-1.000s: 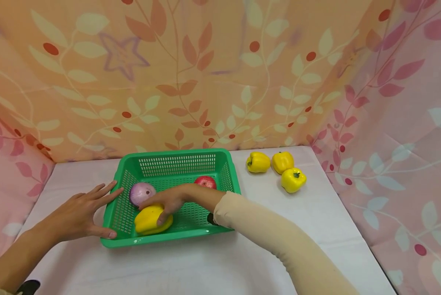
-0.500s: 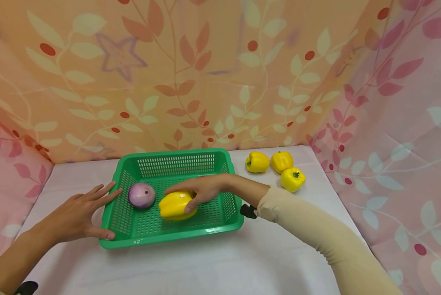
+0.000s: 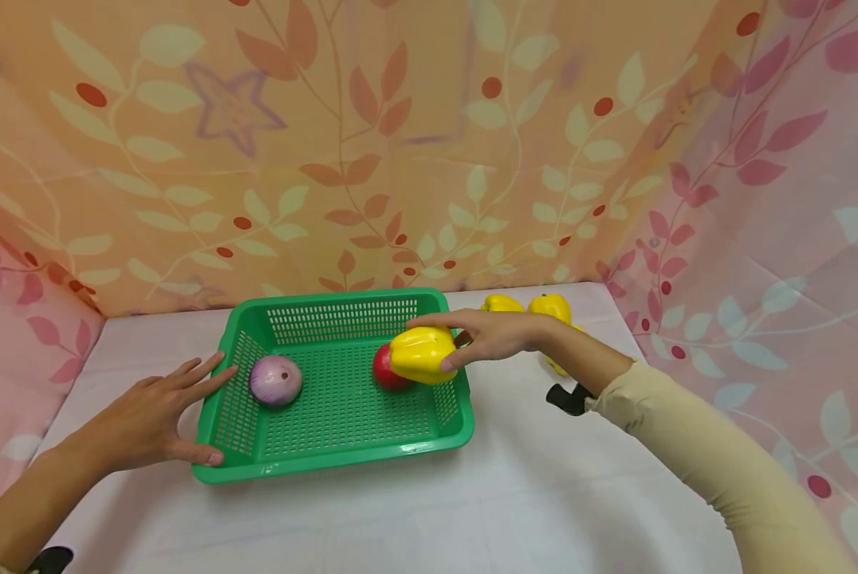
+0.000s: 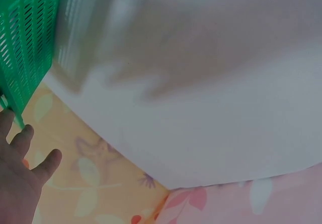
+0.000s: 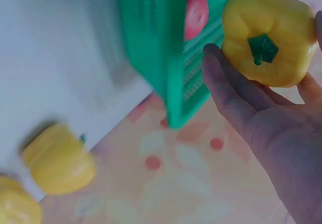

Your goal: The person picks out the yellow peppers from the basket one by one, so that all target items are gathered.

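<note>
My right hand (image 3: 497,335) grips a yellow bell pepper (image 3: 420,355) above the right side of the green basket (image 3: 332,461). In the right wrist view the fingers and thumb hold the pepper (image 5: 282,27) around its sides, with its green stem facing the camera. Partly behind it in the head view, a red apple-like fruit (image 3: 387,370) lies in the basket. A purple onion (image 3: 275,380) sits at the basket's left end. My left hand (image 3: 152,418) rests on the left rim, fingers spread and straight; the left wrist view shows its fingertips (image 4: 28,129) at the basket's edge.
Several yellow bell peppers (image 3: 549,306) stand at the back right of the white-covered table (image 3: 371,518), partly hidden by my right arm. A patterned cloth (image 3: 429,159) hangs behind the table, and pink cloth (image 3: 781,263) closes off the sides.
My right hand has lifted the yellow bell pepper from beside the onion and carried it right, uncovering the red fruit. My left hand stays at the rim.
</note>
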### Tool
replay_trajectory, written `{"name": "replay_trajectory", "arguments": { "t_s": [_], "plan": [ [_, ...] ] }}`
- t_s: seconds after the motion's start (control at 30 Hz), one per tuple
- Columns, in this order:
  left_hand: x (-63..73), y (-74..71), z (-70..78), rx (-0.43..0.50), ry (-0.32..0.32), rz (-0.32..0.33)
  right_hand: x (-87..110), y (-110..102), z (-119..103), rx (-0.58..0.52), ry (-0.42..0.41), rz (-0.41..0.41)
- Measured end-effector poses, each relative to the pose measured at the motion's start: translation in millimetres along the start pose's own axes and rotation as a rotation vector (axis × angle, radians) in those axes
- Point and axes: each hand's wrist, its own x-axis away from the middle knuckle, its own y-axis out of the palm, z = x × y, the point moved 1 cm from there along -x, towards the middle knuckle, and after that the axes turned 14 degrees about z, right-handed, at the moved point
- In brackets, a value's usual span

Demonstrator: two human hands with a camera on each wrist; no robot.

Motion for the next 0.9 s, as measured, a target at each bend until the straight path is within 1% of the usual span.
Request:
{"name": "replay_trajectory", "arguments": {
  "t_s": [0.1,0.23,0.33,0.43,0.63,0.77,0.9],
  "plan": [
    [0.1,0.0,-0.1,-0.005,0.001,-0.003,13.0,-12.0,9.7,-0.023,0.031,0.044],
    [0.7,0.3,-0.4,-0.010,0.003,-0.003,28.6,-27.5,21.7,-0.023,0.053,0.117],
    [0.9,0.4,-0.6,-0.011,0.004,0.001,39.4,-37.4,30.4,-0.022,0.106,0.172],
    [0.9,0.1,-0.7,-0.011,0.003,0.001,47.7,-44.2,41.3,-0.026,0.160,0.211],
    [0.3,0.6,-0.8,-0.012,0.005,0.001,57.7,-49.2,64.7,-0.009,0.205,0.243],
    [0.7,1.5,-1.0,-0.008,0.008,0.008,61.8,-47.3,77.6,0.005,0.267,0.245],
    [0.2,1.1,-0.7,-0.011,0.003,0.000,64.3,-42.6,91.0,0.012,0.331,0.244]
  ]
}}
